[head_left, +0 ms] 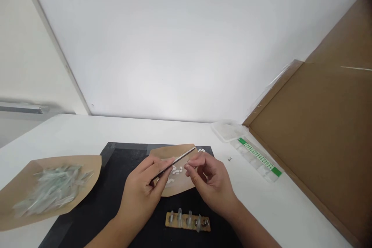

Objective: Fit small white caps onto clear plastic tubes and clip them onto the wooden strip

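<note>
My left hand (145, 188) is closed around thin metal tweezers (177, 159) that point up and to the right. My right hand (207, 178) hovers beside the tweezers' tip with its fingertips pinched together; what they hold, if anything, is too small to make out. Both hands are above a brown paper sheet (174, 153) with several small white pieces (176, 170) on it. The sheet lies on a black mat (116, 186). Nearer to me on the mat sits a small brown holder (188, 221) with several clear tubes standing in it.
A second brown paper sheet (17, 197) on the left carries a heap of clear plastic pieces (52, 188). At the right lie a clear lidded tray (228, 130), a strip with a green label (258, 157), a tiny metal part (229, 159) and a large cardboard box (319, 131). The table (87, 128) is white.
</note>
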`<state>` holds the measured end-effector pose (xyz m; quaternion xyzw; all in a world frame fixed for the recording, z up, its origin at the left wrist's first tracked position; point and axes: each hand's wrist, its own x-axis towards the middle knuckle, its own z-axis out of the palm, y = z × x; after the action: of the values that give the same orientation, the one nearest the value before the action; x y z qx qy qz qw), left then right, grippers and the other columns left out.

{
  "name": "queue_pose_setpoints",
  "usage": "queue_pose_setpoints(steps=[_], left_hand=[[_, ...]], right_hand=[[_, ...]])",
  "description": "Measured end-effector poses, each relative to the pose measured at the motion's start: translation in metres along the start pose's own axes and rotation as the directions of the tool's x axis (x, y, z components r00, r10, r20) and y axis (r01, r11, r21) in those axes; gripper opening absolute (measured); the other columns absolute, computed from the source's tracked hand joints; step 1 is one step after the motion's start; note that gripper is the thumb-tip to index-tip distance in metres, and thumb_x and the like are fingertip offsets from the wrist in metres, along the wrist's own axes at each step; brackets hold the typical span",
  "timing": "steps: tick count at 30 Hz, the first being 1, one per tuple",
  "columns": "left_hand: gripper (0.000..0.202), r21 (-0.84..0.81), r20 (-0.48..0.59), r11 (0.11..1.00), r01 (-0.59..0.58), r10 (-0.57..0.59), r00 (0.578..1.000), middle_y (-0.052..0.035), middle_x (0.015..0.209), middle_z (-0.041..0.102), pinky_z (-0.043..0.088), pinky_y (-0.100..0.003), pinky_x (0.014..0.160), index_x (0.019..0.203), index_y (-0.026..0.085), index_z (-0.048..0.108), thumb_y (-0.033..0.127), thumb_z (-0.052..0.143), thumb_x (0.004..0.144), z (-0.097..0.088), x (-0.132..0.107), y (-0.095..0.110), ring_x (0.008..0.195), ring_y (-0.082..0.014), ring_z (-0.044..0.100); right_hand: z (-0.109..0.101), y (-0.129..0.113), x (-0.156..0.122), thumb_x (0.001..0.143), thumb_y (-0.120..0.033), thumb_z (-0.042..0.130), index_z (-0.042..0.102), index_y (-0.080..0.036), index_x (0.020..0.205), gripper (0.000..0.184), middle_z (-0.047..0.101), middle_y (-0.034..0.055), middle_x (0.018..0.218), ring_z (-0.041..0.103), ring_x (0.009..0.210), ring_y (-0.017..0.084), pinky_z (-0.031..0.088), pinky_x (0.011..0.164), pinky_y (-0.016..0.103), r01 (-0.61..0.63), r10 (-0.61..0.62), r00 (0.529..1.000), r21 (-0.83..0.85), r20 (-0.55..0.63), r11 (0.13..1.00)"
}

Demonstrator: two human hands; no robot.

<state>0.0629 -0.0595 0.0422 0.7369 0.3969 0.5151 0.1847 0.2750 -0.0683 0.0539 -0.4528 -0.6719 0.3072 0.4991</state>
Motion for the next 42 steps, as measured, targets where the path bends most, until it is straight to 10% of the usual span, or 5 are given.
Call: queue_pose_setpoints(steps=[11, 22, 42], left_hand=[[0.026, -0.069, 0.082, 0.996, 0.052, -0.046, 0.996, 0.0007, 0.075, 0.060, 0.051, -0.022, 0.061, 0.120, 0.026, 0.079, 0.022, 0.064, 0.099, 0.000, 0.003, 0.008, 0.066, -0.0123, 0.062], [0.022, -0.147, 0.071, 0.973, 0.180, -0.171, 0.983, 0.0009, 0.075, 0.060, 0.049, -0.023, 0.064, 0.111, 0.027, 0.083, 0.024, 0.066, 0.099, 0.001, -0.001, 0.014, 0.069, -0.0123, 0.061], [0.022, -0.085, -0.045, 0.991, 0.101, -0.105, 0.993, -0.0003, 0.074, 0.058, 0.047, -0.025, 0.063, 0.111, 0.021, 0.082, 0.021, 0.065, 0.099, 0.001, -0.002, 0.019, 0.068, -0.0130, 0.058]], right_hand=[[-0.003, -0.005, 0.005, 0.097, -0.016, 0.066, 0.065, -0.024, 0.087, 0.013, 0.062, 0.0012, 0.078, 0.057, 0.069, 0.016, 0.045, 0.059, 0.030, 0.248, -0.283, 0.958, -0.353, -0.051, 0.902], [0.012, -0.001, 0.005, 0.098, -0.006, 0.054, 0.049, -0.023, 0.082, 0.024, 0.054, 0.0041, 0.080, 0.049, 0.072, 0.018, 0.039, 0.061, 0.031, 0.445, -0.509, 0.854, -0.649, 0.102, 0.616], [0.023, -0.001, 0.013, 0.098, -0.007, 0.053, 0.045, -0.023, 0.080, 0.025, 0.047, 0.0018, 0.078, 0.045, 0.071, 0.018, 0.035, 0.061, 0.031, 0.418, -0.460, 0.884, -0.589, 0.087, 0.692]])
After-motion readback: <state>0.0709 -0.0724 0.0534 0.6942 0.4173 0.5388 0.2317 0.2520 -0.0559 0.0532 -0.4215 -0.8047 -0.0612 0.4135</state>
